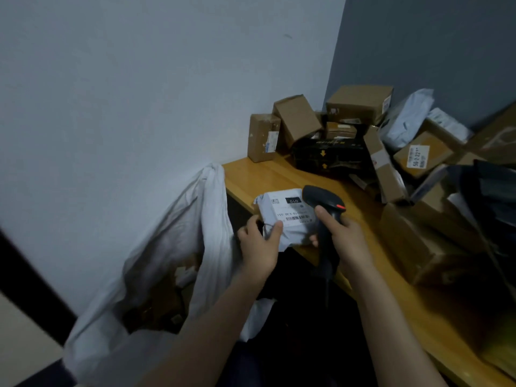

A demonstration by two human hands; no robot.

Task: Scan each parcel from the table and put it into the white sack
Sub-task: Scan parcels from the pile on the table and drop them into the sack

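Black scanner: long axis near-far, nose toward white parcel.

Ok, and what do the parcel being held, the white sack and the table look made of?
The parcel looks like soft plastic film, pale grey, creased where the left hand grips it. The white sack: likely woven fabric or plastic weave, matt, hanging in limp folds. The table: wood or veneer, smooth orange-brown with faint lengthwise lines.

white wall left | grey wall right | wooden table | dim light
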